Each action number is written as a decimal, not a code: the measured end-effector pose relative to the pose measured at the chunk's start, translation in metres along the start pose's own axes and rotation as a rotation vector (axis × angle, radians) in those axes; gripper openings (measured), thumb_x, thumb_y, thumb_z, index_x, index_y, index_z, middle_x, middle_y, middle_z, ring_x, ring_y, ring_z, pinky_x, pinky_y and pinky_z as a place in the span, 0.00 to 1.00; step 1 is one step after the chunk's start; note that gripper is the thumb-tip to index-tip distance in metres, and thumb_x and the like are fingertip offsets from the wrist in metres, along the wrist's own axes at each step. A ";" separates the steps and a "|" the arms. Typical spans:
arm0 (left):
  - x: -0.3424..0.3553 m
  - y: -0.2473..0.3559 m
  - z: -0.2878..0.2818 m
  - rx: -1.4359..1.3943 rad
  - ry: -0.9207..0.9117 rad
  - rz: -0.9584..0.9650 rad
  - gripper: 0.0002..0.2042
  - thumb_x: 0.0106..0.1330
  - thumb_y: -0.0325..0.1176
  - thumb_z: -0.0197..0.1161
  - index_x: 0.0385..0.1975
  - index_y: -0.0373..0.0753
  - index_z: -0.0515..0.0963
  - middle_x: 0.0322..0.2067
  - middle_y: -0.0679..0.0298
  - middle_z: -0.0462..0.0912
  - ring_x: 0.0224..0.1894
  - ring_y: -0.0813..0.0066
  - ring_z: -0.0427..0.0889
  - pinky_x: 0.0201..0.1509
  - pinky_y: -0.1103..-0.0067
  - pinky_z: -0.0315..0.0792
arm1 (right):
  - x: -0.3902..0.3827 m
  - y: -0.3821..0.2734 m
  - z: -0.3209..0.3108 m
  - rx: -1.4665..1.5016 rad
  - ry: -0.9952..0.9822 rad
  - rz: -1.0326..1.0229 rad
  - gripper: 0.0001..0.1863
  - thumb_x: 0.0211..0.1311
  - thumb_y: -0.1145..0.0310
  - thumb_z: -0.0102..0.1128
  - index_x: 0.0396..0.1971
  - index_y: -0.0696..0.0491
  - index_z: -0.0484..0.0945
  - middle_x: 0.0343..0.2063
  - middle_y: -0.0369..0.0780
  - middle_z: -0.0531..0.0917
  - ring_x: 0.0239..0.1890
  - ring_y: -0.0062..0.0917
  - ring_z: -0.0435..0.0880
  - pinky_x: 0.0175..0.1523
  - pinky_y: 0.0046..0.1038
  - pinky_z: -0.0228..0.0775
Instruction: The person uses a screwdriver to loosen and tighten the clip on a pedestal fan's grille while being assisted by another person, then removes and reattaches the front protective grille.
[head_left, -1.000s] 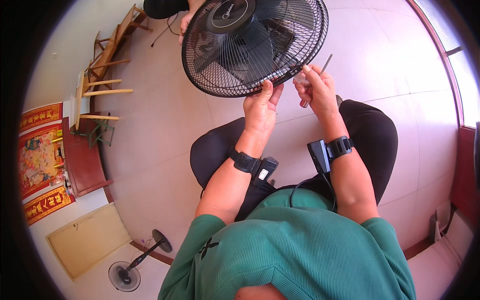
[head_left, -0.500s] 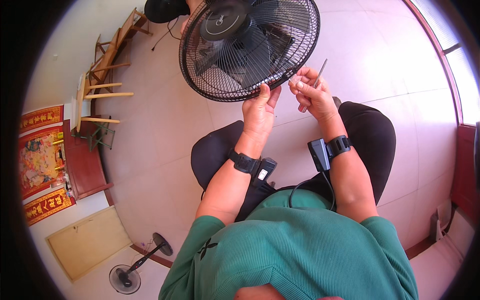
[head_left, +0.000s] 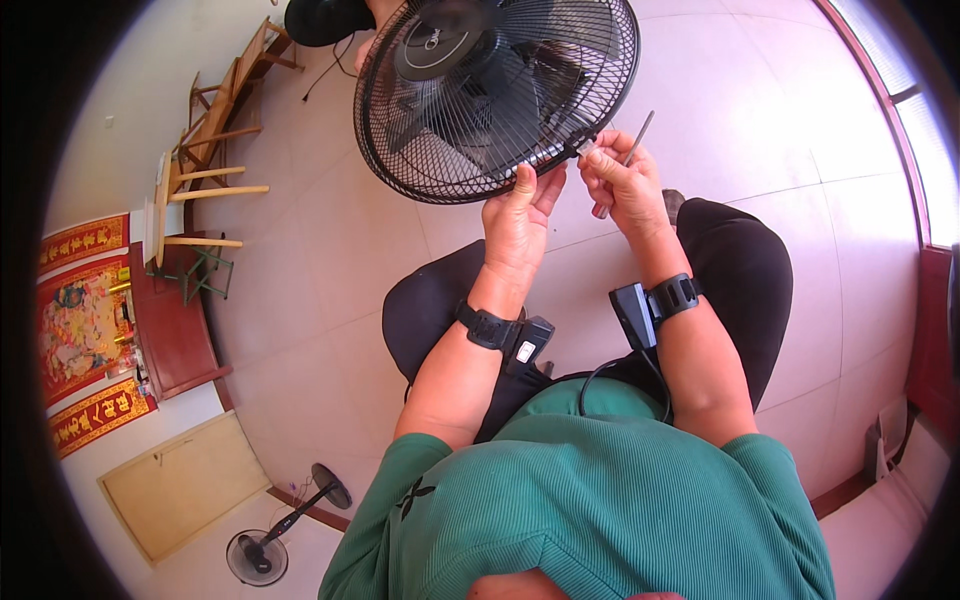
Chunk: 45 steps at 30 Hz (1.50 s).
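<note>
Our left hand (head_left: 518,222) pinches the lower edge of the black fan (head_left: 490,128) above the floor (head_left: 330,220); our right hand (head_left: 630,188) grips a thin metal rod (head_left: 641,135) and a small clear piece (head_left: 587,148) at that edge. The grille (head_left: 455,172) covers the blades (head_left: 515,122); we cannot tell whether it's fastened. Half a second ago, the piece sat farther off.

You appear to be in a home: well to the left of your left hand (head_left: 515,222) are red-and-gold wall hangings (head_left: 82,325), a red cabinet (head_left: 172,312) and a pale wooden stool (head_left: 160,210), with floor tiles (head_left: 340,250) below.
</note>
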<state>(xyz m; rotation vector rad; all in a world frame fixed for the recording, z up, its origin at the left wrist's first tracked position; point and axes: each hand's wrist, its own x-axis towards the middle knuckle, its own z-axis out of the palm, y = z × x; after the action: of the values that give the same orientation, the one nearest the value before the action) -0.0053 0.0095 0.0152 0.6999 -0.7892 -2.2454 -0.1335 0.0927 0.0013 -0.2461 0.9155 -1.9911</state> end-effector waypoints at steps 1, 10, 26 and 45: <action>0.001 0.000 -0.002 0.009 0.004 -0.015 0.21 0.62 0.37 0.65 0.49 0.30 0.70 0.47 0.56 0.77 0.51 0.61 0.78 0.61 0.66 0.72 | 0.000 0.000 0.001 0.011 0.014 0.003 0.13 0.57 0.74 0.64 0.37 0.56 0.70 0.24 0.39 0.80 0.18 0.14 0.73 0.15 0.13 0.55; 0.000 0.003 -0.002 0.056 0.026 -0.058 0.25 0.61 0.43 0.67 0.47 0.29 0.70 0.46 0.52 0.77 0.49 0.53 0.79 0.55 0.63 0.76 | 0.003 0.002 0.003 -0.031 0.021 0.028 0.08 0.62 0.74 0.59 0.38 0.54 0.69 0.23 0.37 0.78 0.18 0.13 0.72 0.17 0.11 0.53; -0.007 0.005 -0.004 0.200 0.065 -0.198 0.27 0.67 0.47 0.58 0.50 0.26 0.67 0.42 0.46 0.76 0.42 0.49 0.82 0.41 0.63 0.81 | 0.000 -0.001 0.008 -0.120 0.171 0.090 0.11 0.60 0.70 0.63 0.34 0.52 0.67 0.20 0.35 0.76 0.15 0.14 0.69 0.17 0.13 0.51; -0.006 0.006 -0.013 0.352 0.075 -0.254 0.25 0.66 0.49 0.59 0.43 0.28 0.69 0.34 0.50 0.80 0.35 0.55 0.85 0.34 0.68 0.81 | 0.001 -0.012 0.021 -0.220 0.271 0.136 0.12 0.60 0.67 0.63 0.31 0.54 0.67 0.16 0.34 0.73 0.10 0.14 0.63 0.13 0.16 0.48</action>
<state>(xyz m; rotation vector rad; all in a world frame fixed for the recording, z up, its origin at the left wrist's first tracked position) 0.0093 0.0058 0.0119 1.0965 -1.1270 -2.3079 -0.1311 0.0853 0.0246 -0.0337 1.2928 -1.8253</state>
